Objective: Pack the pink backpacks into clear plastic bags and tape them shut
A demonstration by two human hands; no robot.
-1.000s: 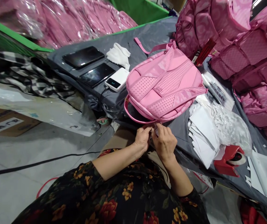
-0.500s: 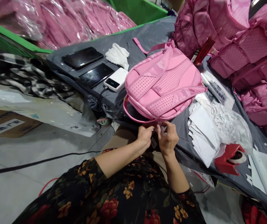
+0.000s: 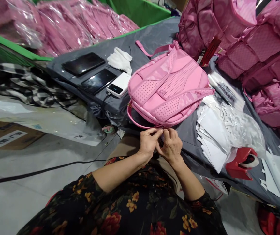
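A pink backpack (image 3: 166, 88) lies on the grey-covered table, its straps and dotted back panel facing up and its near end at the table's front edge. My left hand (image 3: 149, 142) and my right hand (image 3: 170, 145) meet just below that near end. Both have bent, pinched fingers, and their tips are close together. What they hold is too small and too covered by the fingers to make out. A thin pink handle loop (image 3: 140, 123) hangs at the bag's left side, beside my left hand.
Two dark tablets (image 3: 83, 63), a white power bank (image 3: 119, 85) and a white cloth lie left of the bag. Papers (image 3: 213, 137), clear plastic and a red tape dispenser (image 3: 241, 163) lie right. Pink bags (image 3: 259, 49) are piled behind; a green-edged bin (image 3: 15, 45) holds wrapped ones.
My hands have drawn closer together, and my right hand has turned its knuckles up and curled in towards my left. The backpack keeps its place on the table; the view has shifted slightly.
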